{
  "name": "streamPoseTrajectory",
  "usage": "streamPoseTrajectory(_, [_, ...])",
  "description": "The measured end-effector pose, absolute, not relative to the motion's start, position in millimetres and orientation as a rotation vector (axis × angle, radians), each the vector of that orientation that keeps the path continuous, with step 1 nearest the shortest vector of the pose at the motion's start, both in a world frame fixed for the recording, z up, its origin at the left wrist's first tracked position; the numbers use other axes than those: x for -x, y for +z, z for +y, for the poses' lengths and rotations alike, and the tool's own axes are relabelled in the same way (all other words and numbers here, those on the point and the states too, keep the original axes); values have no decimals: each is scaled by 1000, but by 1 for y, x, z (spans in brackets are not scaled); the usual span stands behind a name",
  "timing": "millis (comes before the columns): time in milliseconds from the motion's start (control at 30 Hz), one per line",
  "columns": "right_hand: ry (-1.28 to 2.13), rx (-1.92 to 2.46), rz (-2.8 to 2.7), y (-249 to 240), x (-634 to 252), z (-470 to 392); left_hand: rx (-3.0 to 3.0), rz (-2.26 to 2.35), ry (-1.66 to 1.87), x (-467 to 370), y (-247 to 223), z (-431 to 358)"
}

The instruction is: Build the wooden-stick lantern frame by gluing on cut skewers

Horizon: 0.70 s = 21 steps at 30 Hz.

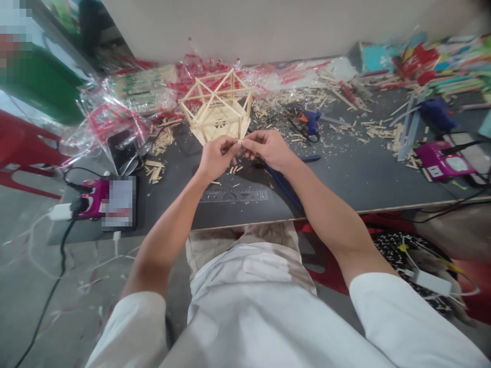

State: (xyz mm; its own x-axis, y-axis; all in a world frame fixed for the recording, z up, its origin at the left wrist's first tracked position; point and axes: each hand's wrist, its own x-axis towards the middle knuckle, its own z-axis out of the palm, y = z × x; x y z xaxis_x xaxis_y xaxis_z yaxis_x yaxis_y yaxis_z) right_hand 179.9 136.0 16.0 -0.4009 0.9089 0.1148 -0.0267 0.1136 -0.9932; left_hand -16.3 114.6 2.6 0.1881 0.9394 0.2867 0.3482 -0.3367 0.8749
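Note:
My left hand (218, 157) and my right hand (270, 147) meet over the middle of the table. Thumbs and fingers of both are pinched on a short piece of wooden stick (240, 141), mostly covered by the fingertips. Just behind them stands a frame of pale wooden sticks (215, 121) with crossed bars on top and a flat stick base. Whether the pinched piece touches this frame I cannot tell. Under my right wrist lies a dark blue tool with long handles (286, 186). A clear plastic ruler (236, 195) rests nearer the table's front edge.
Stick offcuts (155, 171) are scattered over the dark table (337, 181). A blue glue gun (311, 122) lies right of the frame, another blue one (437, 113) farther right. Purple power strips (445, 161) with cables sit at both sides. A phone (118, 202) lies front left; plastic wrappers crowd the back.

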Motion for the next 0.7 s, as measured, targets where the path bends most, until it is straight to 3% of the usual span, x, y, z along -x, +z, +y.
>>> streamPoseTrajectory(700, [1480, 927, -1491, 19, -180, 134, -1814, 1222, 1173, 17, 5, 113])
